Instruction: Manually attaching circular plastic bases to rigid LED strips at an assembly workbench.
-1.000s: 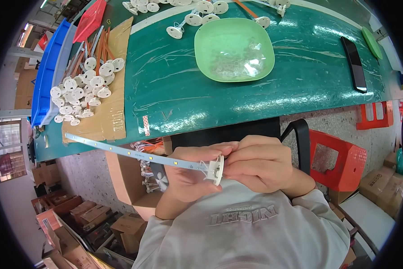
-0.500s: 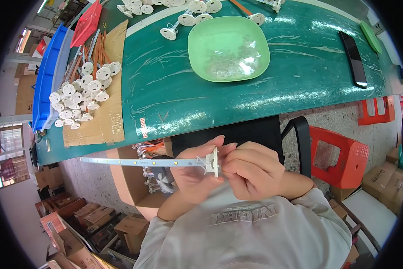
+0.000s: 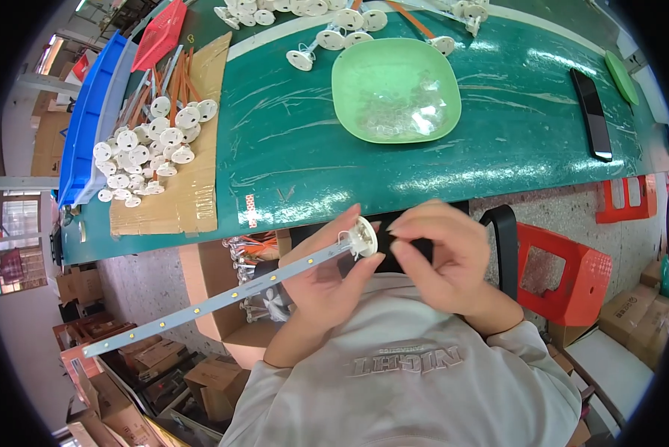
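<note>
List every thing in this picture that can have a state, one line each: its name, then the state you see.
left hand: gripping the strip by the cap
right hand: fingertips at the cap
LED strip: held slanting, unlit
white round cap: on the strip's end
green dish: upright, holding small clear parts
black phone: flat, screen dark

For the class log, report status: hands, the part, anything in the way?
Left hand grips LED strip near its end. Right hand pinches at white cap on that end. Nothing between the hands; green dish sits apart on table.
</note>
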A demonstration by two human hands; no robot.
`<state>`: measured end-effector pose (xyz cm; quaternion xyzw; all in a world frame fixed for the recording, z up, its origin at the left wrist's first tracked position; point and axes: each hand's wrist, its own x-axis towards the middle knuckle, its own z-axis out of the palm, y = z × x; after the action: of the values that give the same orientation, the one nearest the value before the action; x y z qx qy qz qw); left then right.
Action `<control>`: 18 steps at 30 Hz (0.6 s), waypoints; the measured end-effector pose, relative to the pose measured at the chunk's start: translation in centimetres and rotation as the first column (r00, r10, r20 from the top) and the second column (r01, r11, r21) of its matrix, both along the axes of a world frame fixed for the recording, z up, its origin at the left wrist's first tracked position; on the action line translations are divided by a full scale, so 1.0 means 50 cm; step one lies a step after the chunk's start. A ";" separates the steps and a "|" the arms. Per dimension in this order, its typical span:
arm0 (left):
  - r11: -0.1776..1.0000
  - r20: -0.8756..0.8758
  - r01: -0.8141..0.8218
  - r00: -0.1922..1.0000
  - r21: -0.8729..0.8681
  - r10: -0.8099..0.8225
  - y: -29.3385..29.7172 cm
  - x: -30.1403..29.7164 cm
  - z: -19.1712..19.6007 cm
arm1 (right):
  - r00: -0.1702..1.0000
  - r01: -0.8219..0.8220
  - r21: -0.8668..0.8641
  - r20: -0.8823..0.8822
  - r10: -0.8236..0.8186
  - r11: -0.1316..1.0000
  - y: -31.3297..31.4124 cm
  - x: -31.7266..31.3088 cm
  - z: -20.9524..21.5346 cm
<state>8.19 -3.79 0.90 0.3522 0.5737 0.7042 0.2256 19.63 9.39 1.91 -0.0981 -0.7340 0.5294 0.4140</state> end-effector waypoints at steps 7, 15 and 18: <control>0.996 -0.341 -0.090 0.937 -0.017 0.079 0.005 -0.014 -0.011 | 0.973 0.209 0.474 -0.018 -0.228 0.855 -0.035 -0.033 0.035; 0.969 -0.565 -0.235 0.811 -0.078 0.151 0.008 -0.023 -0.004 | 0.977 0.177 0.475 0.020 -0.212 0.862 -0.041 -0.050 0.034; 0.984 -0.445 -0.151 0.891 -0.093 0.094 -0.016 -0.033 -0.013 | 0.994 0.047 0.322 0.083 -0.077 0.946 -0.037 -0.044 0.046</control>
<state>6.55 -4.56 0.26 0.4500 0.6737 0.5823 0.0673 17.45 7.56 4.21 -0.0777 -0.8251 0.3852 0.4059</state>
